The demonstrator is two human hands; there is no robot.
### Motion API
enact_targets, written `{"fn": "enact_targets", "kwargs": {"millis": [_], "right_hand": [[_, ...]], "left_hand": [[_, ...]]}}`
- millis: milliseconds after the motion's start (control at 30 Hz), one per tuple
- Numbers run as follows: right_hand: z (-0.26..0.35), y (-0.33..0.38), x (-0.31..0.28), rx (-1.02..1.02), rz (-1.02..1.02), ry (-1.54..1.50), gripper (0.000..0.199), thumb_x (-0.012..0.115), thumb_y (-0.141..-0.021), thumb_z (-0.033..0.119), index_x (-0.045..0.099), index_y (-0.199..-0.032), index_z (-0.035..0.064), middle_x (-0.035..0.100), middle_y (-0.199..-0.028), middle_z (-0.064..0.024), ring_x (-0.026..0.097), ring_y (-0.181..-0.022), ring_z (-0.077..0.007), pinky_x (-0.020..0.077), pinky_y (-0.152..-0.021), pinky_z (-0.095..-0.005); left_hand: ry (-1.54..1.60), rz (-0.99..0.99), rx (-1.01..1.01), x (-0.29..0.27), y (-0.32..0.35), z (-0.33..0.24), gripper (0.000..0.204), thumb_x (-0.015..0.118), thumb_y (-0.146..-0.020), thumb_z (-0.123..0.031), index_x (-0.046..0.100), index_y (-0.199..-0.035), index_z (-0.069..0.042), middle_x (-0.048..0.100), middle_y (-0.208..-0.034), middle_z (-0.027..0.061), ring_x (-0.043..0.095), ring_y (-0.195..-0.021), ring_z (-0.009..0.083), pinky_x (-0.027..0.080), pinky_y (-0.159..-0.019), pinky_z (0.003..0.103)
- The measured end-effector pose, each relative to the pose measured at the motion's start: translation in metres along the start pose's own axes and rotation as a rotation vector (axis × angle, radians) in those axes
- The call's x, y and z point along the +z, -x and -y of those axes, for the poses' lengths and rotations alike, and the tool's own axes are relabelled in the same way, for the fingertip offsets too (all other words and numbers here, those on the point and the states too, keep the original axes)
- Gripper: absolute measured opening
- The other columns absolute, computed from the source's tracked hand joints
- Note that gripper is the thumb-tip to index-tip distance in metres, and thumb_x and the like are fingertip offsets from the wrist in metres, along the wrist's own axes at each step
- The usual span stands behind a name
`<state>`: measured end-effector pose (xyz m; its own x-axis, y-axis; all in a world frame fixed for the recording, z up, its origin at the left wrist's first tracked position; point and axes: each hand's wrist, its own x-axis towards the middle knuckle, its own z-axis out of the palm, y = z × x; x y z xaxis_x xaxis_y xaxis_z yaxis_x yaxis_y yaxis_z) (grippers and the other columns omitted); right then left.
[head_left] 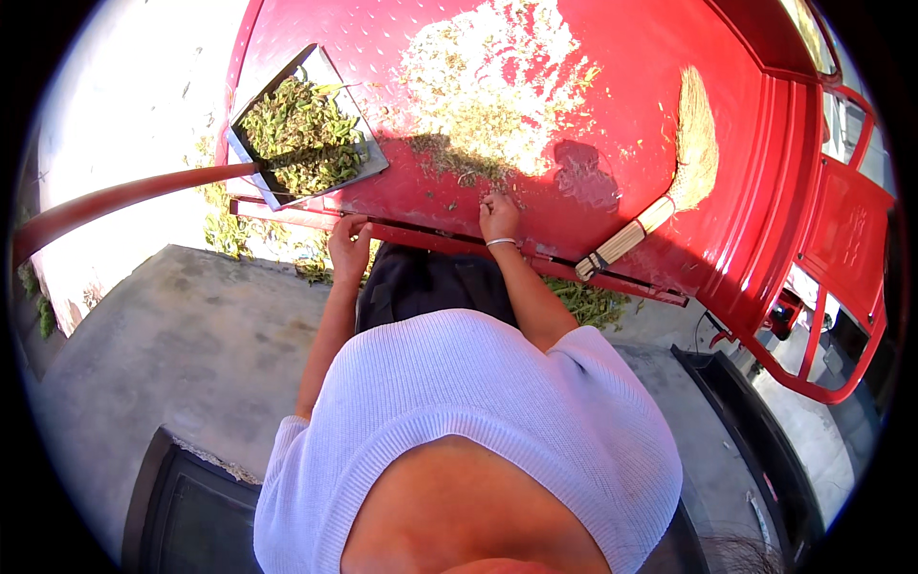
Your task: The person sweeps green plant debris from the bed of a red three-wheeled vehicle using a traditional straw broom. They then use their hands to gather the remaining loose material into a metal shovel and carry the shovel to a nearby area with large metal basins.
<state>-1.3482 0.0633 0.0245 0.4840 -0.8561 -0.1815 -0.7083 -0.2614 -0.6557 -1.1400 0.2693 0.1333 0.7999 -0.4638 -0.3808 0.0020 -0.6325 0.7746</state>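
The person stands at the edge of a red metal truck bed [612, 115] and looks down over their own white sweater at both hands. The left hand [350, 244] rests on the bed's lip, fingers curled over the rim and closed on nothing but the edge itself. The right hand [498, 216], a thin bangle at the wrist, lies on the bed floor with its fingers drawn together at the near fringe of a spread of plant scraps [488, 105]; whether it pinches a bit of them is hard to tell at this size. The work of gathering the scraps looks partly done, as a judgement from how things lie: a dustpan [304, 129] with a long red handle sits at the left corner of the bed, already heaped with green leafy cuttings, while a broad patch of dry, pale chaff mixed with greener bits still covers the middle of the bed, from the hand up toward the far side. That patch looks loose, light and finely chopped, thin at its edges. A straw broom [690, 143] lies untouched to the right, well apart from both hands. More green cuttings [583, 301] lie on the ground under the bed's edge.
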Motion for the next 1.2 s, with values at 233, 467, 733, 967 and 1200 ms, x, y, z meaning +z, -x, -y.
{"fn": "enact_targets", "kwargs": {"millis": [233, 467, 733, 967, 1200], "right_hand": [[0.037, -0.065, -0.016, -0.091, -0.191, -0.022, 0.022, 0.064, -0.071, 0.003, 0.061, -0.092, 0.0054, 0.062, -0.075, -0.0137, 0.061, -0.078, -0.0311, 0.0502, -0.072, -0.0388], [0.014, -0.098, -0.017, -0.180, -0.368, -0.163, 0.006, 0.062, -0.070, 0.006, 0.067, -0.073, 0.0083, 0.063, -0.071, -0.0129, 0.059, -0.068, -0.0313, 0.0490, -0.066, -0.0379], [0.049, -0.049, -0.009, -0.313, 0.051, -0.038, 0.006, 0.064, -0.074, 0.006, 0.062, -0.080, 0.0071, 0.058, -0.081, -0.0142, 0.059, -0.077, -0.0325, 0.0490, -0.067, -0.0392], [0.041, -0.060, 0.024, -0.448, 0.306, 0.344, 0.006, 0.056, -0.074, 0.005, 0.059, -0.078, 0.0038, 0.057, -0.082, -0.0187, 0.055, -0.077, -0.0396, 0.0449, -0.070, -0.0491], [0.023, -0.106, 0.005, -0.243, -0.070, 0.066, 0.015, 0.055, -0.083, 0.014, 0.058, -0.094, 0.0062, 0.059, -0.089, -0.0149, 0.057, -0.087, -0.0309, 0.0457, -0.078, -0.0454]], "left_hand": [[-0.003, 0.002, 0.070, 0.004, 0.020, -0.006, 0.015, 0.068, -0.081, -0.006, 0.062, -0.093, 0.000, 0.065, -0.087, 0.0094, 0.067, -0.078, 0.0193, 0.052, -0.070, 0.030], [-0.066, -0.027, 0.023, -0.009, 0.033, -0.013, 0.017, 0.069, -0.081, -0.010, 0.064, -0.096, -0.002, 0.065, -0.088, 0.0107, 0.067, -0.074, 0.0206, 0.051, -0.066, 0.032], [-0.069, -0.031, -0.064, -0.007, 0.057, 0.001, 0.020, 0.069, -0.080, -0.010, 0.064, -0.097, -0.001, 0.065, -0.092, 0.0112, 0.067, -0.076, 0.0200, 0.053, -0.068, 0.031], [-0.116, -0.025, -0.011, -0.009, 0.065, -0.008, 0.020, 0.068, -0.081, -0.009, 0.064, -0.098, 0.000, 0.064, -0.094, 0.0117, 0.068, -0.076, 0.0201, 0.053, -0.066, 0.031], [-0.103, -0.016, -0.125, -0.005, 0.067, -0.007, 0.021, 0.069, -0.081, -0.012, 0.065, -0.099, 0.000, 0.064, -0.095, 0.0117, 0.068, -0.076, 0.0196, 0.052, -0.066, 0.030]]}}
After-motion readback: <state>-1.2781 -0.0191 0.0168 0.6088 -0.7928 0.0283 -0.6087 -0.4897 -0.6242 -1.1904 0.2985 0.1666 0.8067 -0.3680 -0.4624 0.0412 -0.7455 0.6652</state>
